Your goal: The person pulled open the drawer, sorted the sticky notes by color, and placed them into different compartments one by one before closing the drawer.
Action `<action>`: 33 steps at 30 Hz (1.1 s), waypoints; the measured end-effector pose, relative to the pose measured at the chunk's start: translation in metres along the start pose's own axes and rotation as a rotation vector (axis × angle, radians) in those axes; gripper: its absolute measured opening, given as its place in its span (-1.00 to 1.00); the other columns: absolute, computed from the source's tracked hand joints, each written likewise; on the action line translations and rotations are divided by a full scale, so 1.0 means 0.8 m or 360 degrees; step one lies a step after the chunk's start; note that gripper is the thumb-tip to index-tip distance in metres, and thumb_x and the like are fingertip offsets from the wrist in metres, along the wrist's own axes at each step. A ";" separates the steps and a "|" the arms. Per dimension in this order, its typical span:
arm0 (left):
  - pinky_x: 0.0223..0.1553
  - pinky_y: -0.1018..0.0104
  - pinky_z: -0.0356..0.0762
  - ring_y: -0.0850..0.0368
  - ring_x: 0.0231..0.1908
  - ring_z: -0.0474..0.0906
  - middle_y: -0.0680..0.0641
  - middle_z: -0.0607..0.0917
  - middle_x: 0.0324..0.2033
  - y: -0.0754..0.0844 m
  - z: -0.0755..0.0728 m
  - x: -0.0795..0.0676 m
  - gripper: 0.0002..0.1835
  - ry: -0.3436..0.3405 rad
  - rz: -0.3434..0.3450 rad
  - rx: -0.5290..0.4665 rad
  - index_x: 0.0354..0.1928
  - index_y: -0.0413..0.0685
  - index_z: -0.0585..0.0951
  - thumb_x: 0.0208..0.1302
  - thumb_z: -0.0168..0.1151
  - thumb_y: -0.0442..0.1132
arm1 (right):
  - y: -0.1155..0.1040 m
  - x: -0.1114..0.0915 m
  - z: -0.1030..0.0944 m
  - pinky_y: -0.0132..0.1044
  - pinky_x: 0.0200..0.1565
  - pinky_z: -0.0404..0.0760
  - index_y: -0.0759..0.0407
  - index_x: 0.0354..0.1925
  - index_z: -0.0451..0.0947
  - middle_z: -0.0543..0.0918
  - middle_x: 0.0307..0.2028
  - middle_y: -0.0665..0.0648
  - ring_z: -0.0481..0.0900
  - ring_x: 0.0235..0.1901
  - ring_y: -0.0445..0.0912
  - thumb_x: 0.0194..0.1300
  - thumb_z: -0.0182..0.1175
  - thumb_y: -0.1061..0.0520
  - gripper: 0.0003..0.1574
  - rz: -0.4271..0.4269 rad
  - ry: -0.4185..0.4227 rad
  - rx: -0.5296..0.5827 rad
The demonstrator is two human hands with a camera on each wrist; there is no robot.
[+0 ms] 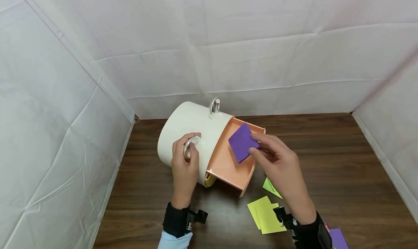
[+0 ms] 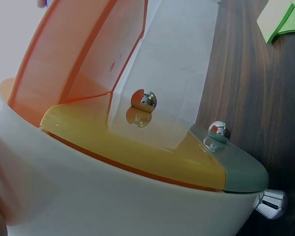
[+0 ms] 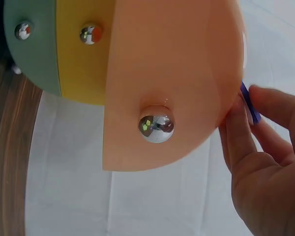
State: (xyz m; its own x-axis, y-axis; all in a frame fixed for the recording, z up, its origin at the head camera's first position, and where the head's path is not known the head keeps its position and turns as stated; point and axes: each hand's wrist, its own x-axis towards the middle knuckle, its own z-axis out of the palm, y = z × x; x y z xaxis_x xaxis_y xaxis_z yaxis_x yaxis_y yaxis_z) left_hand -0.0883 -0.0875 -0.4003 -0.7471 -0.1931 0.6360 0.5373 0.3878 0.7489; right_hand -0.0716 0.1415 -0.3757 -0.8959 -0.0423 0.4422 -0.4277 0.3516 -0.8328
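Head view: the right hand [image 1: 280, 161] pinches a purple pad [image 1: 241, 142], fingers and thumb clamped on one corner, above a pulled-out peach drawer [image 1: 226, 165]; the left hand [image 1: 185, 169] curls round a silver handle [image 1: 187, 147] on a white drum [image 1: 184, 120]. From my remote station, I'd brace the drum and keep that pinch light. The pad looks square, flat and deep-coloured. Left wrist view: a yellow drawer [image 2: 152, 152] sits pushed in. Right wrist view: I see the pad's thin edge between thumb and fingers.
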 end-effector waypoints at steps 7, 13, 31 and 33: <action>-0.26 0.33 0.41 0.01 -0.09 0.42 -0.07 0.57 0.00 -0.001 -0.001 0.002 -0.68 -0.0004 -0.0008 0.0004 0.08 -0.20 0.52 0.37 -0.05 -0.55 | 0.000 -0.001 0.006 -0.36 -0.09 0.53 0.01 0.08 0.61 0.54 0.03 -0.13 0.59 -0.09 -0.25 0.22 0.32 0.23 -0.56 -0.0054 -0.0035 -0.0207; -0.20 0.33 0.43 0.01 -0.05 0.43 -0.07 0.56 0.00 -0.002 0.000 0.001 -0.68 -0.0021 -0.0016 -0.0001 0.08 -0.20 0.52 0.37 -0.04 -0.54 | 0.003 0.001 0.008 -0.38 -0.14 0.53 0.15 0.06 0.61 0.54 0.01 -0.03 0.55 -0.12 -0.23 0.25 0.28 0.29 -0.61 -0.0203 -0.0039 -0.0441; -0.05 0.28 0.43 0.04 0.02 0.42 -0.07 0.55 0.01 -0.006 0.002 -0.002 -0.67 -0.0037 0.0021 -0.0006 0.09 -0.21 0.51 0.37 -0.05 -0.55 | 0.012 -0.002 0.006 -0.48 -0.19 0.49 0.13 0.08 0.61 0.52 0.09 -0.02 0.53 0.00 -0.20 0.33 0.19 0.29 -0.65 -0.0221 -0.0051 -0.0483; -0.04 0.27 0.42 0.04 0.02 0.41 -0.07 0.55 0.01 -0.007 0.002 -0.002 -0.67 -0.0040 0.0033 -0.0007 0.09 -0.21 0.51 0.36 -0.05 -0.56 | 0.012 -0.004 0.006 -0.47 -0.21 0.50 0.10 0.10 0.60 0.50 0.10 -0.04 0.52 0.00 -0.21 0.35 0.17 0.28 -0.63 -0.0186 -0.0054 -0.0434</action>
State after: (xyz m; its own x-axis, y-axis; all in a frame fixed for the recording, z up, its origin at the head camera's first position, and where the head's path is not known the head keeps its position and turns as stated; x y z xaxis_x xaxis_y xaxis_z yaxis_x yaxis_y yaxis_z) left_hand -0.0905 -0.0877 -0.4057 -0.7453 -0.1623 0.6467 0.5547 0.3874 0.7364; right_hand -0.0734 0.1408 -0.3868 -0.8479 -0.1271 0.5148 -0.4844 0.5803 -0.6546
